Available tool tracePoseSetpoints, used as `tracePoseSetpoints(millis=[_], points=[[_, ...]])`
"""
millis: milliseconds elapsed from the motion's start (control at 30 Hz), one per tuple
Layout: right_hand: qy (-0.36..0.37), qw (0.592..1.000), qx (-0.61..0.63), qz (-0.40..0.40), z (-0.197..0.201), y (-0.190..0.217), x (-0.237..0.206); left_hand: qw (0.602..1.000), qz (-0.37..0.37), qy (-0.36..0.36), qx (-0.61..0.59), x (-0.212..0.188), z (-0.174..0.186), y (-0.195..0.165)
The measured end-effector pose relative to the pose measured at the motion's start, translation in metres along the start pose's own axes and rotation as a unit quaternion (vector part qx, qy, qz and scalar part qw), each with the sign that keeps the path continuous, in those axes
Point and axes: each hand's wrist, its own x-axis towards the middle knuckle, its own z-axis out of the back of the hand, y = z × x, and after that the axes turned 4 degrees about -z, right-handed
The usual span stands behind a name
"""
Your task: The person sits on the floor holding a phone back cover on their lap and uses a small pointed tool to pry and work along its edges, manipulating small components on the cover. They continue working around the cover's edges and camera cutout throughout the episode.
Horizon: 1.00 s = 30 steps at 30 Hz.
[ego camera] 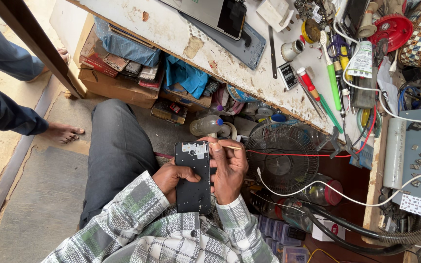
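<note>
A black phone (193, 176) with its back cover off, inner frame facing up, sits upright in the person's lap, above the grey trouser leg (118, 146) and the checked shirt sleeves (142, 214). The left hand (171, 176) cradles it from the side, fingers (189, 171) curled closed around the left edge and thumb laid across the frame. The right hand (229, 168) closes on the right edge, and its fingers also pinch a thin yellowish stick-like tool (227, 146) whose tip lies near the phone's top right corner; whether the tip touches the frame I cannot tell. Just beyond the right fingers runs a red wire (288, 155) across a small dark fan (282, 158) on the floor, with a white cable (317, 187) looping below it and plastic bottles (208, 125) farther out. Above the fingers lies the worn white counter (205, 53), crowded with a tablet (220, 14), screwdrivers (313, 87) and a green-handled toothbrush (332, 73). Far to the left of the fingers, another person's bare foot (64, 131) stands on the floor. As a judgement: the phone rests only between two hands over a lap, so a slip of the tool could scratch the exposed parts or flick a small piece down among the clutter, and a loosened left grip could let the phone drop toward the fan. The trailing red wire near the right wrist could snag and tug the hand off line.
</note>
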Motion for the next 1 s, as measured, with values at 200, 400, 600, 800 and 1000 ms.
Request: tracePoseSetpoints(millis=[200, 400, 600, 800, 1000], points=[[-0.05, 0.998, -0.023, 0.009, 0.011, -0.005, 0.0, 0.999, -0.013, 0.048, -0.022, -0.005, -0.007, -0.004], [0.132, 0.985, -0.078, 0.076, 0.046, 0.012, 0.024, 0.999, 0.006, 0.042, -0.016, -0.007, -0.013, -0.006], [0.189, 0.9, -0.384, 0.082, 0.045, 0.041, 0.038, 0.999, 0.017, 0.024, 0.024, -0.006, -0.014, -0.001], [0.281, 0.83, -0.435, 0.205, 0.037, 0.054, 0.045, 0.998, 0.01, 0.004, 0.064, -0.001, -0.012, 0.006], [0.249, 0.751, -0.492, 0.364, 0.048, 0.033, 0.048, 1.0, 0.012, 0.027, 0.011, 0.001, -0.006, 0.009]])
